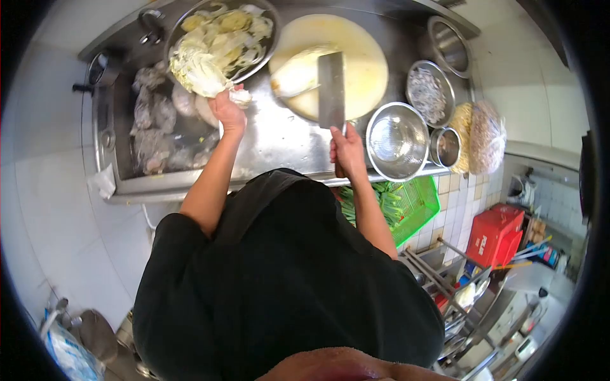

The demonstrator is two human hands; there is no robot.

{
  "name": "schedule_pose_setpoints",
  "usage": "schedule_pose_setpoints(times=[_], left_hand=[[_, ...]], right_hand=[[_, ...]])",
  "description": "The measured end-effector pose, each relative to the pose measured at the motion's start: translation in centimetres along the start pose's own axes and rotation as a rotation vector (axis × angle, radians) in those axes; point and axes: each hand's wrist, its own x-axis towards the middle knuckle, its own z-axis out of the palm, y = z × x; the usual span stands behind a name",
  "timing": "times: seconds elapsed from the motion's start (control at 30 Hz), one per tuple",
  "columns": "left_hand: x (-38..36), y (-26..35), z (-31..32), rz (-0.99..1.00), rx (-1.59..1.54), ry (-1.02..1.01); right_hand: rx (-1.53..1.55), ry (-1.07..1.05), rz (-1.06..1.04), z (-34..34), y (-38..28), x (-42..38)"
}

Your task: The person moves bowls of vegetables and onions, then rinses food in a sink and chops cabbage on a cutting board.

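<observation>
My left hand [230,115] is closed on a piece of napa cabbage [196,66] at the near edge of a metal bowl [276,38]. Cut cabbage leaves [229,28] lie in that bowl. My right hand [348,152] grips the handle of a cleaver [331,92], its broad blade reaching over the round cutting board [368,57]. Another pale piece of napa cabbage [297,73] rests on the board, left of the blade and partly behind it.
Left is a sink [127,171] with plastic-wrapped items and a tap [150,28]. To the right stand a perforated metal bowl [397,143], a bowl of greyish pieces [427,95] and filled plastic bags [486,136]. A green basket [422,206] of green vegetables sits below the counter edge.
</observation>
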Motion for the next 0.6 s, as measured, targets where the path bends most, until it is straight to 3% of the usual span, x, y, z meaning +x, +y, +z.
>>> schedule_pose_setpoints(times=[0.1, 0.17, 0.23, 0.3, 0.37, 0.43, 0.5, 0.57, 0.6], left_hand=[[-0.9, 4.2, -8.7, 0.107, -0.081, 0.046], [-1.8, 5.4, -21.2, 0.377, 0.634, 0.138], [-6.4, 11.6, -26.5, 0.683, 1.634, 0.092], [-9.0, 14.2, -33.1, 0.666, 1.617, 0.205], [-10.9, 13.5, -42.2, 0.454, 1.748, 0.386], [-10.5, 11.1, -51.8, 0.106, 0.844, 0.949], [-11.1, 12.9, -48.9, -0.085, 1.201, 0.885], [-9.6, 13.9, -41.4, -0.532, 1.853, 1.05], [-9.8, 13.9, -38.8, -0.288, 2.003, 0.805]], right_hand=[[0.005, 0.008, -0.015, -1.0, 2.6, 1.7], [-0.021, 0.048, -0.006, -0.7, 2.0, 1.1], [0.041, -0.01, -0.032, -0.7, 1.6, 0.8], [-0.009, -0.044, -0.096, -0.6, 1.0, 0.3], [-0.049, -0.049, -0.094, -0.4, 0.1, -0.1], [-0.034, -0.061, -0.111, -0.7, 0.5, 0.3], [-0.052, -0.042, -0.117, -1.2, 0.6, 0.5], [-0.074, -0.052, -0.146, -1.2, 0.0, -0.3], [-0.083, -0.041, -0.173, -1.6, 0.0, -0.7]])
